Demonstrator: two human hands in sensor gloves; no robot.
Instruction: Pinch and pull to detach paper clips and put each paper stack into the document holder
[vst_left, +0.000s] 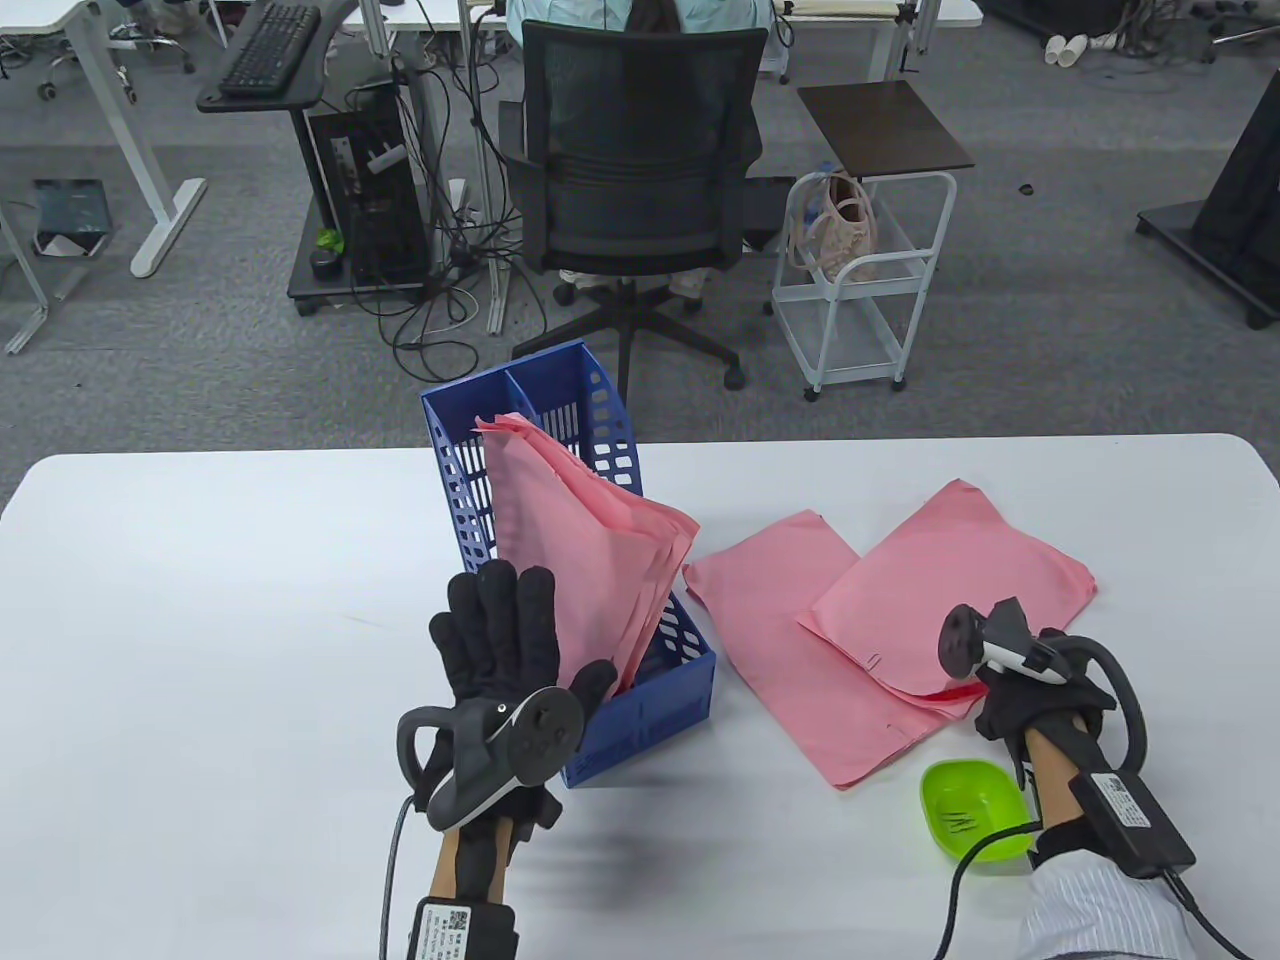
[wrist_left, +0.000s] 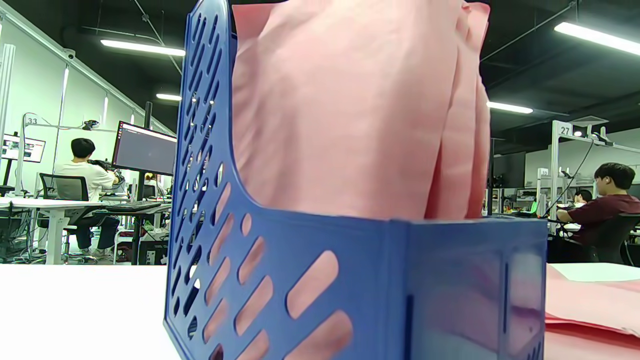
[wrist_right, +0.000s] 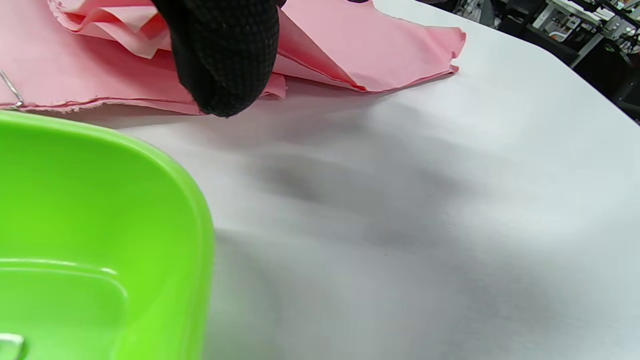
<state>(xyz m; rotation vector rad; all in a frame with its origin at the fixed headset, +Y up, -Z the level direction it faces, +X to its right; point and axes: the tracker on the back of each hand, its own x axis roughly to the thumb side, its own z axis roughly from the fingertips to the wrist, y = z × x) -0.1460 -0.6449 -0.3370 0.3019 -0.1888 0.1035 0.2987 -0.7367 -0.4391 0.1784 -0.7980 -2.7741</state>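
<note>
- One pink paper stack (vst_left: 590, 545) already stands in the blue perforated plastic document holder (vst_left: 655, 700), beside my spread left hand (vst_left: 505, 640)
- Two clipped pink stacks (vst_left: 900, 610) remain on the white tabletop (vst_left: 200, 600); my right hand (vst_left: 1035, 690) pinches one's near corner, by the green plastic bowl (vst_left: 975, 805)

Overhead table view; two close, low wrist views

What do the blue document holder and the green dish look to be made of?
The document holder looks like rigid moulded plastic with a slight sheen: slotted walls, smooth corners, soft reflections in the left wrist view. The green dish also seems plastic, glossy and slightly translucent, with a rounded rim catching highlights.
</note>
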